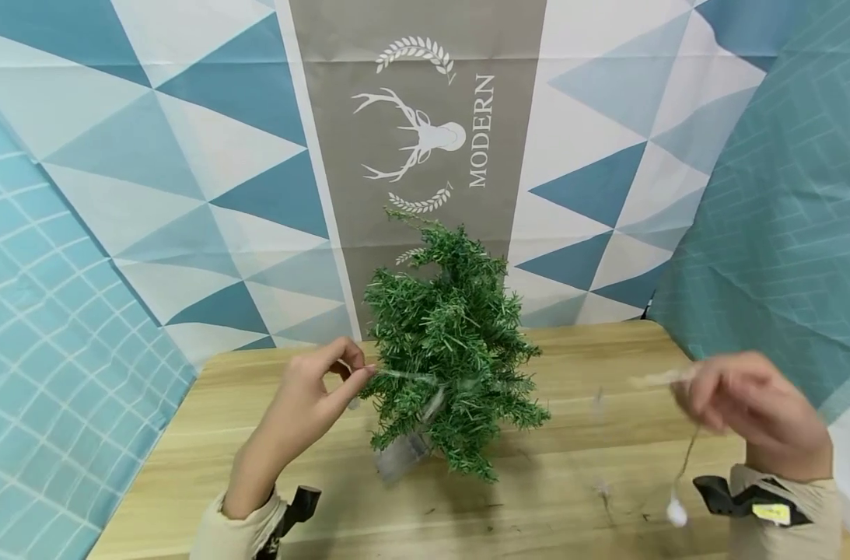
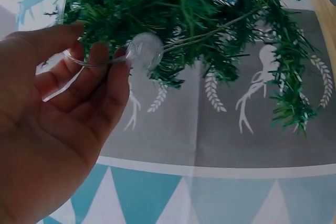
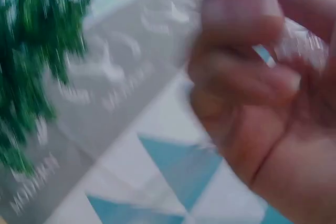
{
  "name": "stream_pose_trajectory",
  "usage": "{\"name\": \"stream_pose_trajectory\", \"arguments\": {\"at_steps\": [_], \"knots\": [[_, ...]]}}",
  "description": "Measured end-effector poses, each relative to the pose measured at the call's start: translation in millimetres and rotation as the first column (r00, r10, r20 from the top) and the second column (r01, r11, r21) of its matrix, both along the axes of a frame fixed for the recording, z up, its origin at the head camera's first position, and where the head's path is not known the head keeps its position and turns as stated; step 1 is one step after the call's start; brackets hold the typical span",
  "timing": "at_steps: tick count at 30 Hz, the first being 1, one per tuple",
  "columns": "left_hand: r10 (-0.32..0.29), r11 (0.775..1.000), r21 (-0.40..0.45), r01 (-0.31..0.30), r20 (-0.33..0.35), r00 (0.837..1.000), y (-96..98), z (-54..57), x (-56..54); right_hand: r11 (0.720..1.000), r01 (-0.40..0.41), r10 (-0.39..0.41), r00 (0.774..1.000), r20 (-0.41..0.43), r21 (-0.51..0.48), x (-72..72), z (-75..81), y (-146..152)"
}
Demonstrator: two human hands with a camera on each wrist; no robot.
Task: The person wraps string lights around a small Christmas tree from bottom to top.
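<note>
A small artificial Christmas tree (image 1: pixel 452 350) stands on the wooden table between the two hands. My left hand (image 1: pixel 313 397), at the tree's left side, pinches the thin wire of a string of lights between thumb and fingers. In the left wrist view a clear round bulb (image 2: pixel 144 51) sits by the fingertips, and its wire runs into the branches. Off to the tree's right, my right hand (image 1: pixel 753 404) is blurred, its fingers curled round more of the string. A white bulb (image 1: pixel 676 512) dangles on a wire below it.
A clear plastic piece (image 1: pixel 400 457), perhaps a battery case, shows at the tree's lower left. Small dark bits lie on the wooden table (image 1: pixel 257 435) near its front. A patterned cloth (image 1: pixel 418 47) hangs behind, with blue tiled sheets (image 1: pixel 47 334) at the sides.
</note>
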State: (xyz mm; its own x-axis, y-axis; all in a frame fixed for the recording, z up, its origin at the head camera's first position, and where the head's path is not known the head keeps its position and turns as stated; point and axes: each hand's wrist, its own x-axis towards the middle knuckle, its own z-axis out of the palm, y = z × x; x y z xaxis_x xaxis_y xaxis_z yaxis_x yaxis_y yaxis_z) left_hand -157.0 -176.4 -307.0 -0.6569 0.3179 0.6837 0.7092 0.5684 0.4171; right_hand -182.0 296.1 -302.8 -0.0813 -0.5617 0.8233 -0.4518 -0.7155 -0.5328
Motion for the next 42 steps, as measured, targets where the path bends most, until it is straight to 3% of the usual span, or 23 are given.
{"name": "stream_pose_trajectory", "arguments": {"at_steps": [4,8,12,15,17,18,19,20,21,22,23,24,25,27,28,29,31,32,33,35,37,39,42], "knots": [[-0.029,0.999,-0.038,0.029,0.010,1.000,9.2,-7.3,-6.2,0.996,0.013,0.004,0.981,0.193,-0.084,-20.4,-20.9,28],[-0.094,0.996,-0.009,0.094,0.002,0.996,14.4,-8.6,-6.5,0.983,-0.093,0.131,0.959,0.253,-0.158,-37.2,-42.9,37],[-0.126,0.990,0.065,0.124,0.027,0.992,16.4,-5.4,-1.4,0.961,-0.162,0.230,0.920,0.317,-0.226,-48.9,-52.6,34],[-0.184,0.978,0.120,0.173,0.091,0.979,18.7,-2.3,2.3,0.987,-0.076,0.122,0.927,0.356,-0.139,-56.2,-55.6,39],[-0.235,0.964,0.157,0.213,0.143,0.961,19.5,-0.8,4.7,0.990,0.132,-0.137,0.911,0.388,0.038,-58.7,-57.4,45],[-0.261,0.957,0.172,0.233,0.163,0.952,20.0,-0.3,5.9,0.943,0.281,-0.329,0.868,0.372,0.178,-58.6,-57.2,47],[-0.283,0.951,0.183,0.251,0.176,0.943,20.7,0.1,6.8,0.844,0.411,-0.517,0.795,0.319,0.344,-57.5,-56.5,47],[-0.301,0.945,0.190,0.267,0.182,0.936,21.5,0.3,7.5,0.708,0.493,-0.660,0.716,0.226,0.506,-56.2,-55.7,47],[-0.310,0.943,0.189,0.275,0.186,0.932,22.8,0.4,8.1,0.533,0.543,-0.769,0.631,0.104,0.648,-53.9,-54.3,44],[-0.313,0.942,0.183,0.280,0.187,0.931,24.1,0.3,8.7,0.349,0.562,-0.824,0.565,-0.039,0.750,-51.2,-53.0,39],[-0.309,0.945,0.172,0.280,0.181,0.934,25.7,0.0,9.0,0.184,0.562,-0.835,0.523,-0.174,0.807,-48.7,-51.1,32],[-0.305,0.947,0.159,0.279,0.172,0.937,27.3,-0.4,9.4,0.054,0.559,-0.815,0.503,-0.287,0.827,-46.6,-49.5,24],[-0.294,0.951,0.143,0.273,0.162,0.942,29.1,-0.8,9.7,-0.026,0.564,-0.786,0.498,-0.365,0.826,-44.5,-47.7,14],[-0.274,0.959,0.116,0.259,0.138,0.952,32.6,-1.7,11.0,-0.131,0.610,-0.745,0.459,-0.483,0.782,-39.7,-43.0,-8],[-0.265,0.962,0.105,0.253,0.123,0.956,33.7,-2.4,11.4,-0.134,0.653,-0.741,0.433,-0.513,0.745,-38.2,-41.0,-21],[-0.256,0.964,0.097,0.246,0.108,0.961,34.9,-2.8,11.8,-0.117,0.698,-0.749,0.405,-0.525,0.706,-36.8,-38.9,-35],[-0.251,0.966,0.092,0.243,0.085,0.964,37.2,-3.5,13.0,-0.023,0.781,-0.787,0.371,-0.493,0.624,-32.3,-35.3,-62],[-0.250,0.966,0.092,0.243,0.075,0.965,38.2,-3.7,13.6,0.048,0.805,-0.810,0.378,-0.449,0.591,-29.4,-33.9,-75],[-0.248,0.966,0.092,0.242,0.064,0.967,39.3,-3.8,14.2,0.135,0.817,-0.823,0.408,-0.396,0.561,-25.5,-32.4,-86],[-0.247,0.966,0.094,0.242,0.051,0.968,41.0,-3.4,15.1,0.304,0.795,-0.813,0.504,-0.291,0.525,-16.5,-29.1,-106],[-0.243,0.967,0.096,0.238,0.051,0.969,42.3,-2.6,15.9,0.436,0.726,-0.771,0.606,-0.196,0.532,-7.4,-26.3,-119],[-0.241,0.967,0.094,0.235,0.053,0.969,42.9,-1.5,16.1,0.506,0.663,-0.730,0.670,-0.134,0.552,1.1,-22.0,-126],[-0.245,0.967,0.091,0.239,0.062,0.968,40.5,-0.4,16.6,0.550,0.610,-0.697,0.712,-0.089,0.571,10.4,-14.3,-127]]}}
